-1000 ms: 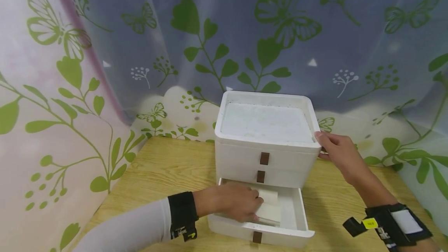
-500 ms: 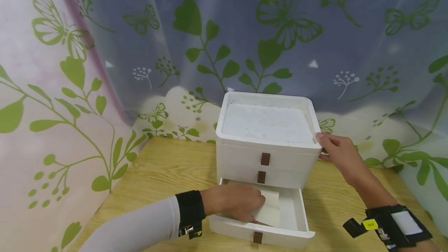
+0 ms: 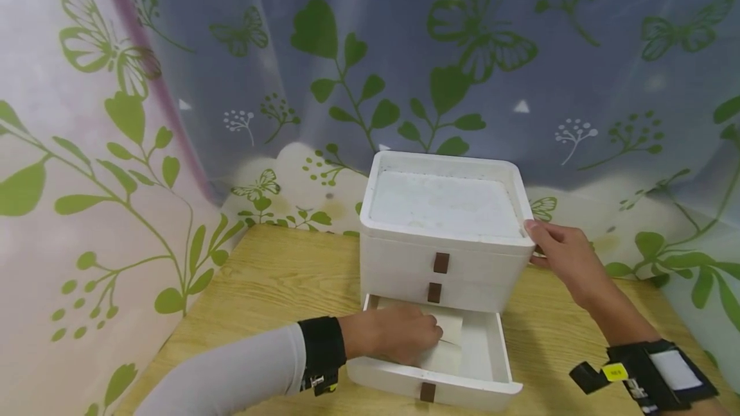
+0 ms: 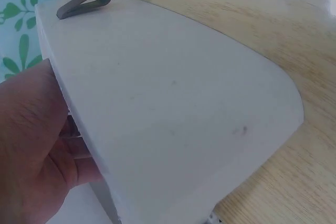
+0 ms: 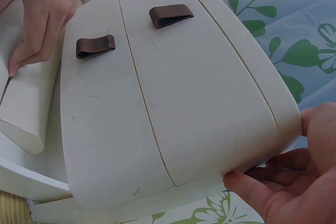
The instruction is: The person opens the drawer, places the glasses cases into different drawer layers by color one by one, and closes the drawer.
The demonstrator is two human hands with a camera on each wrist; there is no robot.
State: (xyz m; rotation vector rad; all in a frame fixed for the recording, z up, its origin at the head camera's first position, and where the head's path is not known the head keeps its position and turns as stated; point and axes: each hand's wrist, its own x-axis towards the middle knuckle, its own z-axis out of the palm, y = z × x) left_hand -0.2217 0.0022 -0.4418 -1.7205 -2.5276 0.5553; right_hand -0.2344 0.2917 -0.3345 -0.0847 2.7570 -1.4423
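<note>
A white drawer unit (image 3: pixel 405 265) stands on the table, its bottom drawer (image 3: pixel 480 352) pulled out. My left hand (image 3: pixel 405 336) reaches into this drawer. Its fingers are curled and pinch the edge of a cream paper booklet (image 3: pixel 453 326), whose page (image 5: pixel 31 124) bends upward in the right wrist view. The hand covers the booklet's left part. My right hand (image 3: pixel 566 259) grips the unit's right side, thumb on the top rim and fingers below against the side wall. In the left wrist view the drawer's front (image 4: pixel 178 93) hides the left fingertips.
Two closed drawers with brown pull tabs (image 3: pixel 441 262) sit above the pulled-out one. A shallow tray top (image 3: pixel 445 201) caps the unit. Close behind hangs a curtain (image 3: pixel 347 82) with leaves and butterflies. The wooden table (image 3: pixel 289 275) extends to both sides.
My left hand has shifted slightly to the right over the booklet, and a page edge now shows beside its fingers. The right hand keeps its hold; the head view has shifted a little.
</note>
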